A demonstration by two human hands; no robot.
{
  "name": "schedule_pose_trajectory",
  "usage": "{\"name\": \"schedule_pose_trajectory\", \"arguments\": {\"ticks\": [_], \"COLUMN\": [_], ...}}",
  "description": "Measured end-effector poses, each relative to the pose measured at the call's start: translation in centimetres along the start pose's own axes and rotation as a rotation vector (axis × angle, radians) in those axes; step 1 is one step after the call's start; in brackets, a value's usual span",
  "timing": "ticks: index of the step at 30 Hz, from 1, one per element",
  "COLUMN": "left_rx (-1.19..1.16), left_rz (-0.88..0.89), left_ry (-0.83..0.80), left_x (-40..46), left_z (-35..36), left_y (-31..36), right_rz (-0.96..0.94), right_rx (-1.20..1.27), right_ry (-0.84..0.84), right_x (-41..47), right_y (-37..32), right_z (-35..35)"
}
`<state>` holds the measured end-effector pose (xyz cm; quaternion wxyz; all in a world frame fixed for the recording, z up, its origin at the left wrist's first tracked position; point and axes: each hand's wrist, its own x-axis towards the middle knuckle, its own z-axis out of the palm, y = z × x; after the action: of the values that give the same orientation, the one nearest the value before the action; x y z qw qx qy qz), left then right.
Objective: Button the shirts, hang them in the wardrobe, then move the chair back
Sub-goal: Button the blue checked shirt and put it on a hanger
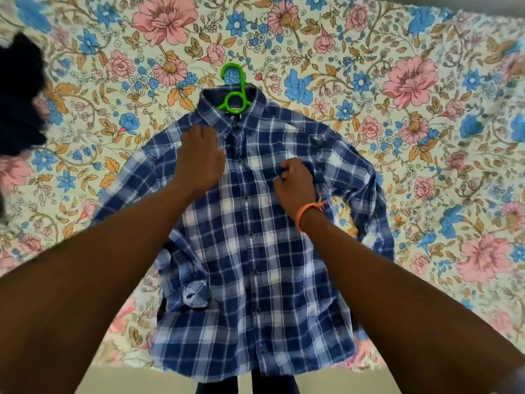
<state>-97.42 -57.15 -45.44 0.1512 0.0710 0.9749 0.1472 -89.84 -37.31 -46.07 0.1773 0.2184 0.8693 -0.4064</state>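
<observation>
Head view: plaid shirt (pixel 250 237) was pressed flat by left hand (pixel 199 157); fabric was pinched by right hand (pixel 295 183). Risk: green hanger (pixel 234 92) could be pulled out if tugged.

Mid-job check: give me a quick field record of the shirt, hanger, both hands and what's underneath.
shirt: blue plaid shirt, flat, front up, placket looks buttoned
hanger: green hanger, hook sticks out past the collar
left hand: left hand lies flat on the chest near the collar
right hand: right hand, fingers curled, seems to pinch the fabric
surface: floral bedsheet
other: dark garment at left edge
</observation>
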Motion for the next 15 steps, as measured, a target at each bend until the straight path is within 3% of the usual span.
{"name": "schedule_pose_trajectory", "arguments": {"ticks": [4,7,10,15], "left_rx": [0.148,0.205,0.139,0.123], "left_rz": [0.020,0.046,-0.096,-0.181], "left_ry": [0.089,-0.017,-0.163,-0.136], "left_x": [5.5,9.4,11.6,12.1], "left_z": [-1.5,-1.0,0.3,0.2], "left_y": [0.0,0.3,1.4,2.2], "right_rz": [0.001,0.064,0.072,0.136], "right_rx": [-0.046,-0.080,-0.070,0.047], "right_ry": [-0.106,-0.143,-0.155,-0.165], "right_x": [2.8,4.3,5.2,5.8], "right_y": [-1.2,-1.3,-1.1,-1.7], "right_z": [0.4,0.6,0.7,-0.7]}}
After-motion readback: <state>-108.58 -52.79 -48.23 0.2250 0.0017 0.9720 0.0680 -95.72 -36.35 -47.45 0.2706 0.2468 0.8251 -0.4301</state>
